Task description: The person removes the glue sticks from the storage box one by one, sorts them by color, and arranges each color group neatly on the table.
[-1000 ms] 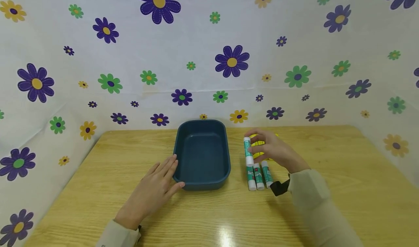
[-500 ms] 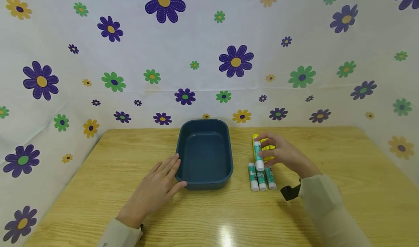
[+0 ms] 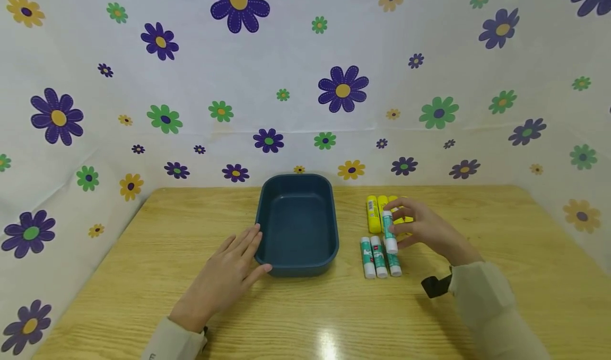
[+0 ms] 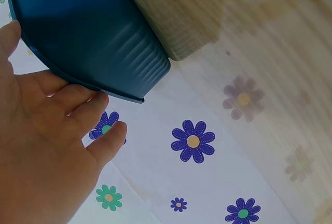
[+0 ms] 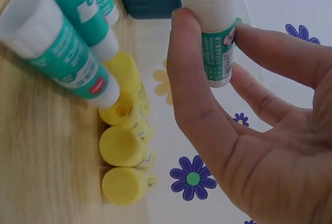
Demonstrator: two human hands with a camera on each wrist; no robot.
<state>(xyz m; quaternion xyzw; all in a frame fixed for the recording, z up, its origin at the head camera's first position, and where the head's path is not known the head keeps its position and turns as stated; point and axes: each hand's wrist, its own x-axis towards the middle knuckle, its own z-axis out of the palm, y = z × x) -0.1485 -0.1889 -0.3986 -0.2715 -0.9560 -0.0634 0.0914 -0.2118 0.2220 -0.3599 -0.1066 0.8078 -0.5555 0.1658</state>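
Observation:
My right hand [image 3: 422, 230] pinches a white-and-green glue stick [image 3: 389, 233] between thumb and fingers, raised above the table. In the right wrist view the held glue stick [image 5: 218, 53] is upright, its white end at the top edge. Three more green glue sticks [image 3: 367, 256] lie in a row just below it, the rightmost partly hidden by the held one. Behind is a row of yellow tubes [image 3: 373, 214], partly covered by my right fingers. My left hand [image 3: 224, 278] rests with extended fingers against the near left rim of a dark blue bin [image 4: 98, 32].
The blue bin [image 3: 300, 271] stands mid-table, left of the glue sticks, with nothing inside. A flower-printed white cloth [image 3: 286, 58] hangs behind the wooden table [image 3: 305, 317] and along its sides.
My right hand has carried the glue stick to the right, from over the leftmost green stick to over the rightmost, uncovering more yellow tubes. My left hand stays at the bin.

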